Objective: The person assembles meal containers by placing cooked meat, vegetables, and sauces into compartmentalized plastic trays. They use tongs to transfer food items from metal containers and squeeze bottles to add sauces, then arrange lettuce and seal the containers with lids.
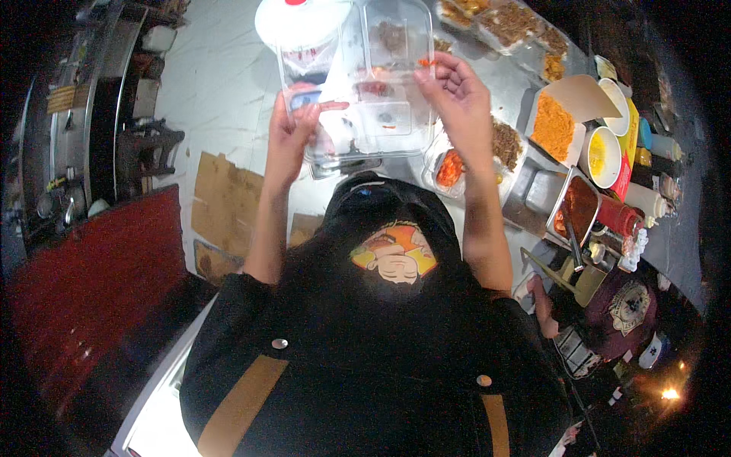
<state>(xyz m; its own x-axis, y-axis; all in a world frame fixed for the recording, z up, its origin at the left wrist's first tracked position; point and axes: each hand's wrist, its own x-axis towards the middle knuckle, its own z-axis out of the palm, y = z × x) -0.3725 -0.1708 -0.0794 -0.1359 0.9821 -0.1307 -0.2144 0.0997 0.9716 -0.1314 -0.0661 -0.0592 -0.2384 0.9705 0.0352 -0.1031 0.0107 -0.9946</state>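
Observation:
A clear plastic tray with several compartments is up in front of me, over the work table. My left hand grips its left edge, the thumb reaching in over the plastic. Small reddish bits and a brownish portion show in or through its compartments. At the right rim is my right hand, fingers curled in a pinch with an orange-red bit of food at their tips. A white round lid or tub with a red centre stands just behind the tray.
To the right are a tray of orange shredded food, a white bowl of yellow food, a metal pan of red sauce and squeeze bottles. Filled clear containers lie at the back. Another person is at lower right. Cardboard lies left.

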